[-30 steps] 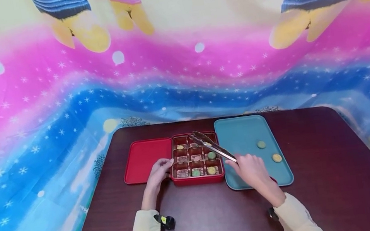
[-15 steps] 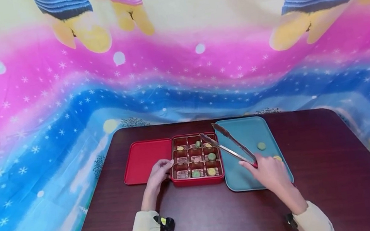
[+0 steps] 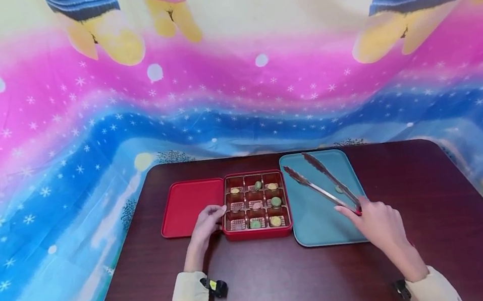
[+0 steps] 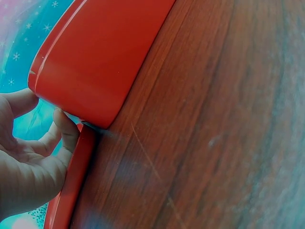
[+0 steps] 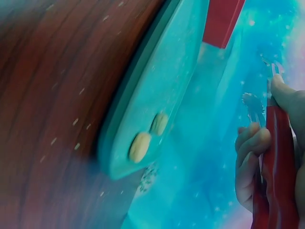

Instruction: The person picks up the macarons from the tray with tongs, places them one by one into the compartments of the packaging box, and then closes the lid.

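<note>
My left hand (image 3: pixel 206 225) holds the left side of a red box (image 3: pixel 259 235), an index finger at its rim and the thumb against its wall. The box's brown insert has nine-like rows of compartments with yellow, green and pink macarons. A green macaron (image 3: pixel 257 185) leans tilted in the back middle compartment. My right hand (image 3: pixel 380 222) grips metal tongs (image 3: pixel 320 188) by their red handles (image 5: pixel 279 162). Over the teal tray (image 3: pixel 309 230) the tong arms stand apart with nothing between them. On that tray lie a green macaron (image 5: pixel 159 123) and a yellow macaron (image 5: pixel 139 147); my hand hides the yellow one in the head view.
A red lid (image 3: pixel 193 205) lies flat left of the box. The tray stands close to the box's right side. All rest on a dark wooden table (image 3: pixel 264 285), with a printed cloth (image 3: pixel 234 95) hanging behind it.
The tongs have spread, leaving the green macaron in the back middle compartment. My right hand has carried them rightward from the box to above the tray. The left hand stays in place.
</note>
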Demonstrator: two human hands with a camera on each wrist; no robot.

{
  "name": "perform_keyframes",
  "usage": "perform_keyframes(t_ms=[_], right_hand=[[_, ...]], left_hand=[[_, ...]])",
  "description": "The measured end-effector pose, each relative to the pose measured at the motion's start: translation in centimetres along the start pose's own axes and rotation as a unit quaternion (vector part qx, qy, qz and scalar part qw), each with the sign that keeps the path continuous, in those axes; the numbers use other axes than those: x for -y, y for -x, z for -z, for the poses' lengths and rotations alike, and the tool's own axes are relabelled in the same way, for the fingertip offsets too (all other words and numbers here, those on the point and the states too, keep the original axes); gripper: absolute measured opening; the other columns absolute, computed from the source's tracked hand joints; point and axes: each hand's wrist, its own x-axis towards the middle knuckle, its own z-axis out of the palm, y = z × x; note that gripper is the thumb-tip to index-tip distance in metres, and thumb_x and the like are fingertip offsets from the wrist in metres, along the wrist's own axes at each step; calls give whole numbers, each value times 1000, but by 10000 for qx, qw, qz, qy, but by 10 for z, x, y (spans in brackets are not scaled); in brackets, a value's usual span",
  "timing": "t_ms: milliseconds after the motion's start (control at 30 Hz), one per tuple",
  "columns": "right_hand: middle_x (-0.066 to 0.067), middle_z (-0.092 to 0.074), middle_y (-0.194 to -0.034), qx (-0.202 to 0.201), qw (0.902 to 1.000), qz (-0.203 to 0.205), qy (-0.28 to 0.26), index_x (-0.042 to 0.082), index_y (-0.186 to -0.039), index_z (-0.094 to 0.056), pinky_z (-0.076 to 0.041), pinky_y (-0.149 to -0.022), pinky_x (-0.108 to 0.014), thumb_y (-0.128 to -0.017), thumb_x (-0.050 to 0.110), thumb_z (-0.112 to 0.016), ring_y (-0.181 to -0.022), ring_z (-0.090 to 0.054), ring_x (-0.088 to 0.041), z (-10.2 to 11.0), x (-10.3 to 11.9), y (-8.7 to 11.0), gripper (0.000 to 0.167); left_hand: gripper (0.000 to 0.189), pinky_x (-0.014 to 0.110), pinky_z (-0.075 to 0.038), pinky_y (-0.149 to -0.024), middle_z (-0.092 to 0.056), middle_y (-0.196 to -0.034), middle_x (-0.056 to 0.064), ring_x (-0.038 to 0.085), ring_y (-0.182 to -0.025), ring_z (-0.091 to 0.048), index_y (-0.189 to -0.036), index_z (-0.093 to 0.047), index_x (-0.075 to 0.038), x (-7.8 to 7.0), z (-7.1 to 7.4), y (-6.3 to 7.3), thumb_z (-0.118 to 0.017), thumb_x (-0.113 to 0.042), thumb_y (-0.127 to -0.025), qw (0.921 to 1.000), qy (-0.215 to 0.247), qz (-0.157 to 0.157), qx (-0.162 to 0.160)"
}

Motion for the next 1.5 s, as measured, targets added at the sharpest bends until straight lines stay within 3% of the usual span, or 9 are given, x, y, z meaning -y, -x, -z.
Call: perform_keyframes(t_ms=[233, 500, 967, 1300, 1500], right_hand=[[5, -22, -51, -173, 9997, -146, 79, 12, -63, -37, -20, -38, -30, -88, 77, -60, -41, -20, -12, 5, -20, 15, 73], [4, -22, -53, 174, 9983, -530, 157, 13, -62, -36, -22, -39, -33, -82, 58, -81, -42, -23, -15, 5, -38, 19, 67], [1, -28, -50, 241, 9966, -777, 118, 14, -59, -35, -24, -37, -36, -82, 40, -86, -40, -30, -21, 2, -59, 29, 61], [1, -28, -48, 54, 9976, -668, 161, 15, -58, -35, -25, -35, -38, -81, 39, -87, -38, -30, -22, -1, -68, 38, 61], [1, -29, -48, 194, 9974, -671, 179, 14, -59, -35, -26, -35, -40, -83, 39, -85, -38, -31, -23, 0, -72, 40, 61]], left_hand=[[34, 27, -50, -66, -62, -102, 12, 17, -82, -58, -119, -57, 4, 2, 0, -1, -67, -23, -100, 10000, -13, 26, 48], [33, 27, -50, -67, -62, -103, 12, 18, -83, -58, -119, -59, 2, 2, 2, -2, -67, -24, -100, 10000, -22, 22, -52], [37, 28, -51, -69, -63, -107, 14, 19, -85, -58, -121, -58, 3, 2, 1, -2, -67, -26, -100, 10000, -48, -13, 3], [38, 28, -50, -69, -62, -107, 13, 19, -87, -58, -121, -58, 2, 1, 2, -3, -68, -27, -100, 10000, -86, 8, -7], [38, 28, -51, -68, -63, -107, 15, 20, -86, -59, -122, -57, 5, 0, 1, 0, -67, -26, -101, 10000, -1, -33, 31]])
